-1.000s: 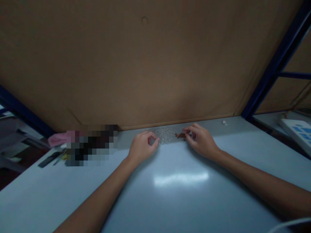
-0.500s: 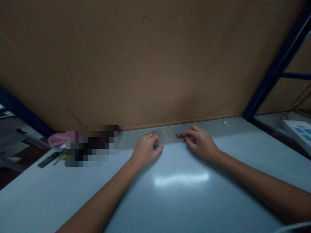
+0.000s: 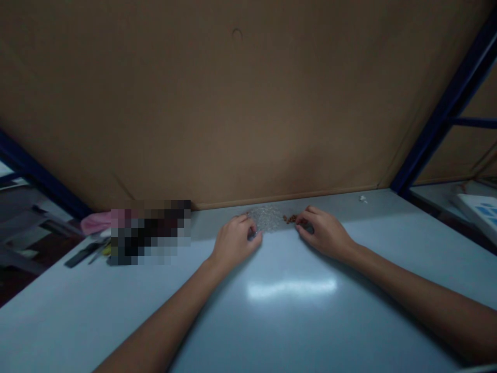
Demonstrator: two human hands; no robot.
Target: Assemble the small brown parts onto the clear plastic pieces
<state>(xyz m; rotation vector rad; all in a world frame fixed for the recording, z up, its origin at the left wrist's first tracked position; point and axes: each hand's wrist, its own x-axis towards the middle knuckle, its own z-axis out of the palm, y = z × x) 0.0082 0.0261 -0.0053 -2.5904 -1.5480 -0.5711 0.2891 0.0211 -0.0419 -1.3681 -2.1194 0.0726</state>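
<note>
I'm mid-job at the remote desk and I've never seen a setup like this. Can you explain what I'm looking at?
There's no machine here: these are a person's two bare hands, seen from one camera worn on that person's head, looking forward and down. The pale table meets a brown board at the back. The left hand is curled beside a patch of small clear pieces. The right hand has its fingertips at some small brown pieces. Whether either hand grips a piece is too small to tell. To the left lies a pink cloth beside a pixelated patch; to the right, some white bits.
</note>
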